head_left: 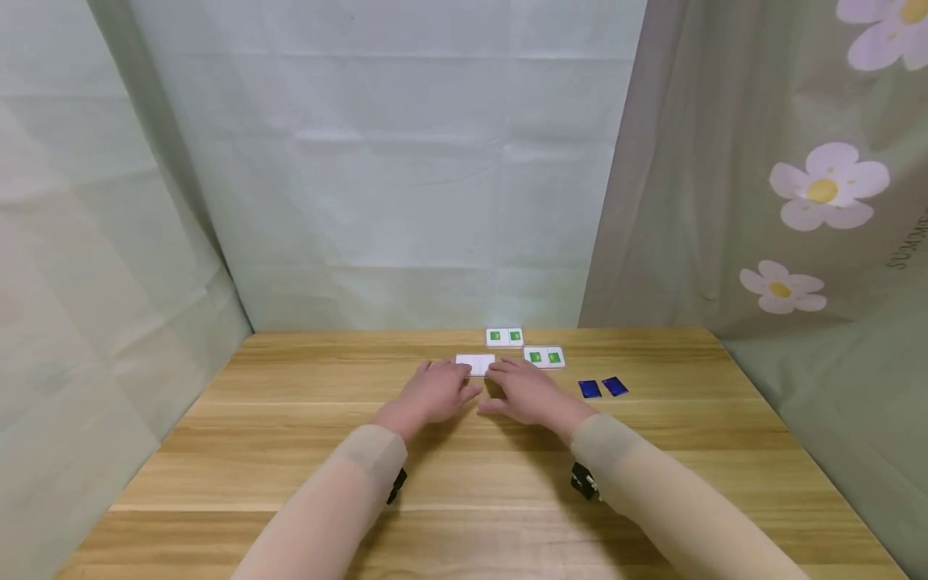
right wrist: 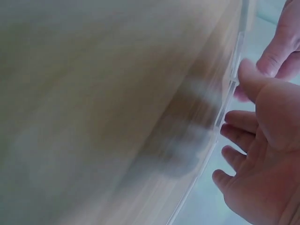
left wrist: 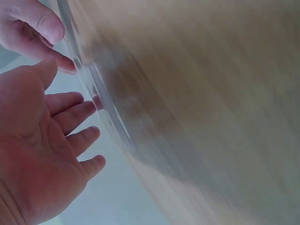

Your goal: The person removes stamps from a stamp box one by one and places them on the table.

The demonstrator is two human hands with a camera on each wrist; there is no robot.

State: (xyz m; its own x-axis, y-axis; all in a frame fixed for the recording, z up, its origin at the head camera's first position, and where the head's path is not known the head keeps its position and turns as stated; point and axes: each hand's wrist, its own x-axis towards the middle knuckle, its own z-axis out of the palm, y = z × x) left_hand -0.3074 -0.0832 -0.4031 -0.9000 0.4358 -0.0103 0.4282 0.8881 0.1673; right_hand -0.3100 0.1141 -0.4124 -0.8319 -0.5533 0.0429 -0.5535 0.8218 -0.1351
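White case [head_left: 475, 363], center, appears unfilled: left hand [head_left: 435, 389] and right hand [head_left: 529, 392] at ends, fingers extended, nothing gripped. Blue squares [head_left: 590, 389], center right: loose.

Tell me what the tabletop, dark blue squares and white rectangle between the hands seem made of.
Tabletop: wood or laminate, satin, with streaked grain.
Dark blue squares: perhaps thin card or film; too small to tell.
White rectangle: probably clear, glossy plastic over white, see-through and shiny edge-on in the wrist views.
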